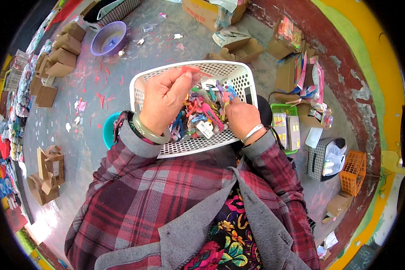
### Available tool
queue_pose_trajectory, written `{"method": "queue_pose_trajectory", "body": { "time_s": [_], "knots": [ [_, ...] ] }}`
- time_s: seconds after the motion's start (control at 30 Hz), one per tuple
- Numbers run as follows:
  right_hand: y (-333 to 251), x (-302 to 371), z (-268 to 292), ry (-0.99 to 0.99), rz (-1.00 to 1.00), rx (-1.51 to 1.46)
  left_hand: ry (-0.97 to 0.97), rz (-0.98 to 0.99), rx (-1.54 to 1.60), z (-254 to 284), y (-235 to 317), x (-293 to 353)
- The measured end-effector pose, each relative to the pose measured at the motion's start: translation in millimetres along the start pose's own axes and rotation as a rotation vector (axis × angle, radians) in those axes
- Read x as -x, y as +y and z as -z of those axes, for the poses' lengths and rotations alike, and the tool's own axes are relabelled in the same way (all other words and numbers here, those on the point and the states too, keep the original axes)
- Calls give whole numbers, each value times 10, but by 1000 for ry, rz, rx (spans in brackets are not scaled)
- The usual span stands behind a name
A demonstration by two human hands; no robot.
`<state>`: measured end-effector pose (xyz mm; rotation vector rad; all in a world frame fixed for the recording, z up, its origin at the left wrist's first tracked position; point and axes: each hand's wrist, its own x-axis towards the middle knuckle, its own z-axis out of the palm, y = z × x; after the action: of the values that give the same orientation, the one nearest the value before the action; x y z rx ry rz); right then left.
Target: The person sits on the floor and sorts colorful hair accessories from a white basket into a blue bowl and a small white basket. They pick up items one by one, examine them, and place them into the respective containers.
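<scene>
A white perforated plastic basket rests at my lap, holding a jumble of small colourful items, pink, blue, red and purple, some with white tags. My left hand is raised over the basket's left side, its thumb and fingers pinched on a thin red strip. Inside the right part of the basket, my right hand has its fingers bent down among the pieces. A small blue piece shows at those fingertips; whatever they grip is partly hidden.
On the floor, a purple basin stands far left and a teal tub sits beside the basket. To the right are a green tray with boxes, a checked bag and an orange crate. Cardboard boxes line the left; red scraps lie scattered.
</scene>
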<state>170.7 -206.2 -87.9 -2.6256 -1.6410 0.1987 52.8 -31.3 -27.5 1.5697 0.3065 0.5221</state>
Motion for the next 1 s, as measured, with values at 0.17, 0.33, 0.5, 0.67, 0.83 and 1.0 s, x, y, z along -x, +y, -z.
{"method": "queue_pose_trajectory", "body": {
  "time_s": [0.17,0.33,0.5,0.67,0.83,1.0],
  "knots": [
    [144,9,19,-56,88,-142,-16,8,-8,12,-8,-6],
    [104,-10,-60,-97,-10,-110,-57,24,-6,-7,15,-11],
    [162,42,64,-9,50,-258,-52,12,0,-8,11,2],
    [323,90,360,-52,-68,-941,-42,37,43,7,21,9],
    [356,145,406,-121,-171,-1495,-18,33,82,-3,0,7],
    [400,168,403,-86,-143,-1300,-13,29,74,4,-4,9]
  ]
}}
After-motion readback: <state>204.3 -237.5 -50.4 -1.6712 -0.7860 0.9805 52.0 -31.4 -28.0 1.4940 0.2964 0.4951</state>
